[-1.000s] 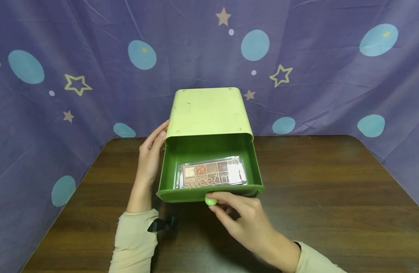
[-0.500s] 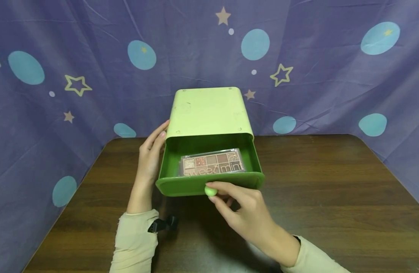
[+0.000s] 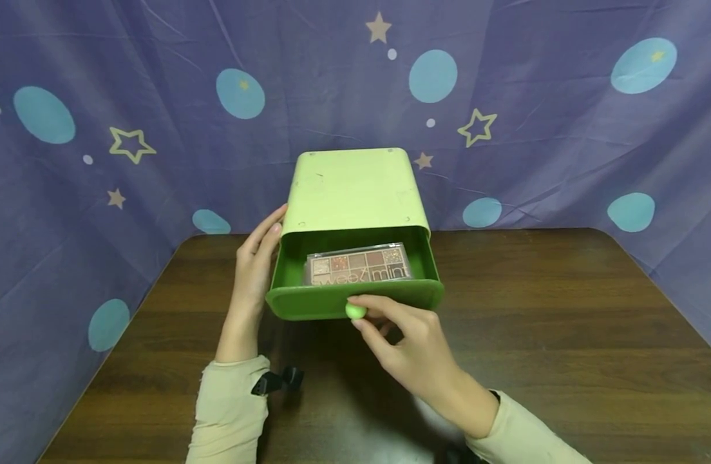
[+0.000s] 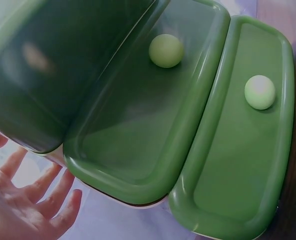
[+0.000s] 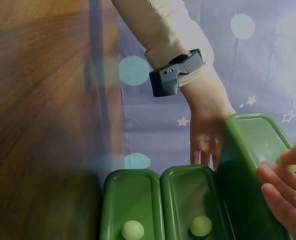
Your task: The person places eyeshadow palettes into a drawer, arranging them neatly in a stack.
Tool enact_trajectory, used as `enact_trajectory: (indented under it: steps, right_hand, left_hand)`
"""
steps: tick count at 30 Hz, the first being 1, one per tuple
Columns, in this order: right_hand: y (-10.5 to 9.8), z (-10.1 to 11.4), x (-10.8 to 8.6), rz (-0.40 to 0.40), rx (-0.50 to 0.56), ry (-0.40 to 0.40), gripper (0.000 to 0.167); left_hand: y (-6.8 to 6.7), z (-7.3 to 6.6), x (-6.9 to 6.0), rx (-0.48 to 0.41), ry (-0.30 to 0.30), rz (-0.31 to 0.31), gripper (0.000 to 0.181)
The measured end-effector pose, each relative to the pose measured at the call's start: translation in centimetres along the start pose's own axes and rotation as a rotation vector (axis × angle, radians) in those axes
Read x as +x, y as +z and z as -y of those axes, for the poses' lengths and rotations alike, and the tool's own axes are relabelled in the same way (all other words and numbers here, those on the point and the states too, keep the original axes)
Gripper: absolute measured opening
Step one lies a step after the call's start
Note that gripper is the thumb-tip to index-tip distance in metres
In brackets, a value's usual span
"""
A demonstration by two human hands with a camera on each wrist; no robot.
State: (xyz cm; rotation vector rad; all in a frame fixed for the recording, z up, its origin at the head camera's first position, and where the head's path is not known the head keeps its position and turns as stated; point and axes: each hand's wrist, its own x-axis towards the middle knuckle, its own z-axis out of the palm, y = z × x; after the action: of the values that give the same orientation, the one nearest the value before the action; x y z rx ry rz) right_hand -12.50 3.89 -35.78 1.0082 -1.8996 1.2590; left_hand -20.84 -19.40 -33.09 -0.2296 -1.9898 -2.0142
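Note:
A light green drawer cabinet stands on the table, its top drawer pulled partly out. In that drawer lies an eyeshadow palette with a clear lid, its near edge hidden by the drawer front. My right hand pinches the round green knob between thumb and fingers. Against the cabinet's left side rests my left hand, fingers extended. The left wrist view shows the middle drawer and bottom drawer pushed in, each with a round knob.
The dark wooden table extends around the cabinet. Behind it hangs a purple curtain printed with stars and blue ovals. A black camera is strapped to the left wrist.
The top drawer has slid inward, away from me, with my right hand on its knob; less of the palette shows. My left hand has stayed at the cabinet's side.

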Motion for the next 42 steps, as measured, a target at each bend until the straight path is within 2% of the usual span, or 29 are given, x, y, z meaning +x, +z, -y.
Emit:
enact_trajectory:
  steps: [9,19,28,32,42]
  right_hand:
    - [0.2,-0.8,0.7,-0.018,-0.012,0.043,0.03]
    - [0.4,-1.7,1.5,-0.032,-0.006,0.056,0.029]
    - [0.8,-2.6,1.9,-0.046,-0.019,0.077,0.03]
    - [1.0,-2.9,2.0,-0.063,-0.028,0.082,0.031]
    - [1.4,-3.6,2.8,-0.075,-0.029,0.12,0.025]
  left_hand:
    - [0.2,0.1,0.0,-0.005,0.031,0.02,0.042]
    - [0.1,0.2,0.0,-0.01,0.066,0.033,0.043]
    - [0.1,0.4,0.0,0.036,0.099,0.041,0.042]
    - [0.1,0.4,0.0,0.041,0.097,0.034,0.041]
    - [0.2,0.3,-0.2,-0.004,0.033,-0.005,0.041]
